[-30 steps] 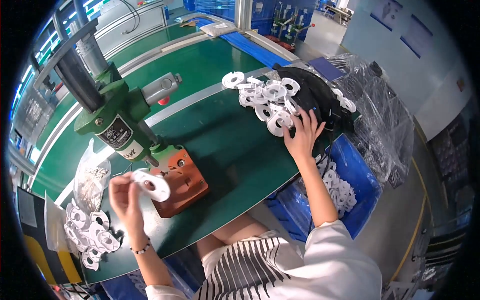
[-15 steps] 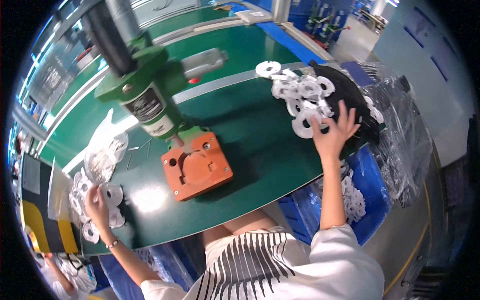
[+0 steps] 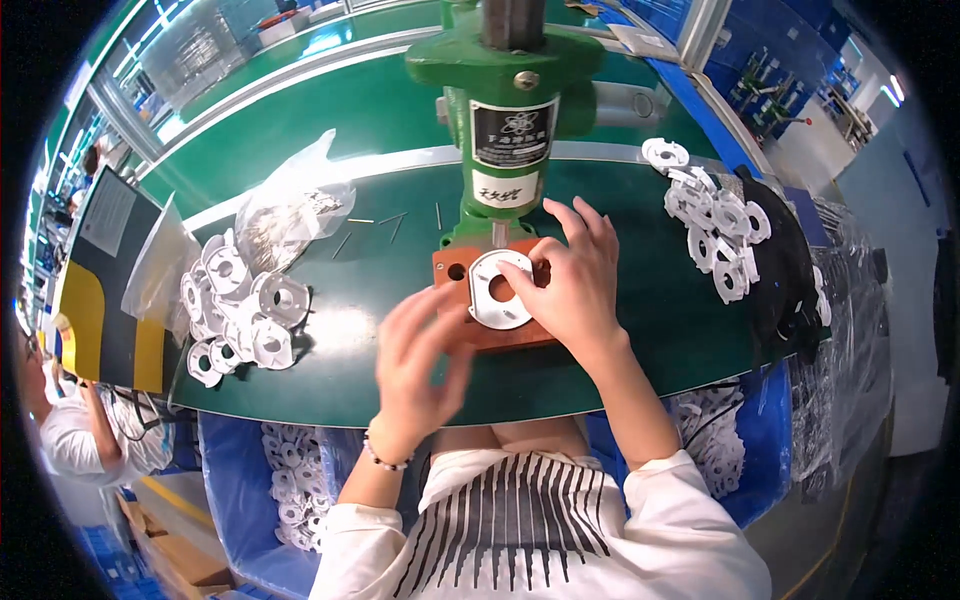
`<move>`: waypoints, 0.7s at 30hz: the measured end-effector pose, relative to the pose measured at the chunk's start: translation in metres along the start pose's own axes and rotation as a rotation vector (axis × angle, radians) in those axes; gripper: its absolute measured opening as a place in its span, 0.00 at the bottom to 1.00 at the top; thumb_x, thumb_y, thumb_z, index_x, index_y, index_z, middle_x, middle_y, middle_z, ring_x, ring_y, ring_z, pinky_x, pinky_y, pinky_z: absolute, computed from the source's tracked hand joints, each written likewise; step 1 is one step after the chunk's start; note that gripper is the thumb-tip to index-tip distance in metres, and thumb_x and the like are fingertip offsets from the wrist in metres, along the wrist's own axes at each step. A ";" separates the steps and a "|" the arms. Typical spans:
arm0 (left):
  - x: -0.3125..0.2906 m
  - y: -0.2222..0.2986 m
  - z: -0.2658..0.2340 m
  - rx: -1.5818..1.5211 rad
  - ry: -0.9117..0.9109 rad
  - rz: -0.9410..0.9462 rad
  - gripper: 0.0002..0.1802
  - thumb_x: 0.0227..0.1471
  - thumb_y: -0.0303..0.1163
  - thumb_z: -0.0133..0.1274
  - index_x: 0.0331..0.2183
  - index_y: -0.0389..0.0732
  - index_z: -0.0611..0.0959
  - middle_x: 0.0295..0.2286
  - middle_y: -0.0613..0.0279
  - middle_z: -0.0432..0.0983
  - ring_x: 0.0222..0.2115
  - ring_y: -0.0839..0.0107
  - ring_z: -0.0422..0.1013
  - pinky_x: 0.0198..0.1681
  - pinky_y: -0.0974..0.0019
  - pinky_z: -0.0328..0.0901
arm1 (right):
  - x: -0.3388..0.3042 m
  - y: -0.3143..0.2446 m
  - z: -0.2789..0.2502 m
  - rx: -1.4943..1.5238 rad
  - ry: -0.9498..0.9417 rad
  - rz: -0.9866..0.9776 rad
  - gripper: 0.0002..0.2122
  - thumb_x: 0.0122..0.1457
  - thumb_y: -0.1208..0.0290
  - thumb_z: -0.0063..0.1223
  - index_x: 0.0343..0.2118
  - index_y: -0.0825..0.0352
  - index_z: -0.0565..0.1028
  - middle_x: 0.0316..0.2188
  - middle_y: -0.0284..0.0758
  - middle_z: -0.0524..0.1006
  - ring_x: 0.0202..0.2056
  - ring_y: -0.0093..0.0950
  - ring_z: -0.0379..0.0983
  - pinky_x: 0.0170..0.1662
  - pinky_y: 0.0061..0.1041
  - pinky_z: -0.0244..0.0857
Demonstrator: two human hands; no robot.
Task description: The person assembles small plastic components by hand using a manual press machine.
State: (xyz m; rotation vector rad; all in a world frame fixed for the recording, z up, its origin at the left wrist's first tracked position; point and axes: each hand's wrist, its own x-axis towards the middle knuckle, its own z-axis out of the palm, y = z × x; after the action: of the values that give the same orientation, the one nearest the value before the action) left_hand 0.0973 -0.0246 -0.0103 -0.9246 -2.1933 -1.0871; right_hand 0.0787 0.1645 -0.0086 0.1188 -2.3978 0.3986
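A white plastic ring with a round hole lies on the orange fixture block beneath the green press. Its right edge is between the thumb and fingers of my right hand, with the thumb on its face. My left hand, smeared by motion, hovers at the near left of the block. Its fingers look spread, and nothing shows in them. The press's thin ram stands just behind the ring.
White plastic parts are heaped at the left, beside a clear bag of small pins. Loose pins lie behind the block. More white rings pile up at the right. Blue bins of parts stand below the table. Another person is at far left.
Both hands have come from the side piles to the block. A white ring now sits on the block, under my right hand. The view has swung left.
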 end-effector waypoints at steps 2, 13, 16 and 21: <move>0.007 0.013 0.002 0.050 -0.195 0.062 0.25 0.37 0.30 0.58 0.42 0.41 0.74 0.47 0.55 0.67 0.48 0.55 0.61 0.52 0.51 0.52 | -0.004 0.002 0.003 0.074 0.026 0.037 0.12 0.39 0.64 0.65 0.19 0.64 0.73 0.45 0.38 0.67 0.50 0.41 0.59 0.54 0.39 0.50; 0.009 0.000 0.007 0.082 -0.339 0.032 0.33 0.35 0.33 0.60 0.47 0.44 0.71 0.46 0.63 0.68 0.45 0.63 0.64 0.44 0.59 0.53 | -0.015 0.003 -0.031 0.133 -0.247 -0.230 0.17 0.48 0.70 0.55 0.42 0.69 0.73 0.44 0.37 0.73 0.55 0.35 0.58 0.58 0.43 0.43; 0.012 -0.003 0.003 0.037 -0.249 -0.004 0.30 0.34 0.31 0.61 0.44 0.43 0.74 0.44 0.64 0.70 0.43 0.64 0.65 0.43 0.61 0.54 | -0.018 0.007 -0.029 0.096 -0.289 -0.267 0.18 0.50 0.65 0.53 0.42 0.71 0.72 0.45 0.38 0.71 0.56 0.36 0.55 0.58 0.48 0.39; 0.021 -0.029 -0.005 0.148 -0.143 0.004 0.19 0.36 0.26 0.58 0.36 0.42 0.78 0.41 0.59 0.72 0.42 0.61 0.67 0.46 0.60 0.57 | -0.035 0.020 -0.026 0.223 -0.360 -0.224 0.24 0.52 0.63 0.51 0.50 0.69 0.66 0.54 0.39 0.62 0.59 0.37 0.50 0.59 0.47 0.38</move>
State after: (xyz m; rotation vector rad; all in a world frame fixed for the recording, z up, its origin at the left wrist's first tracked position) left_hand 0.0623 -0.0345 -0.0064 -0.9659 -2.3503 -0.8670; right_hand 0.1176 0.1910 -0.0181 0.6000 -2.6438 0.5773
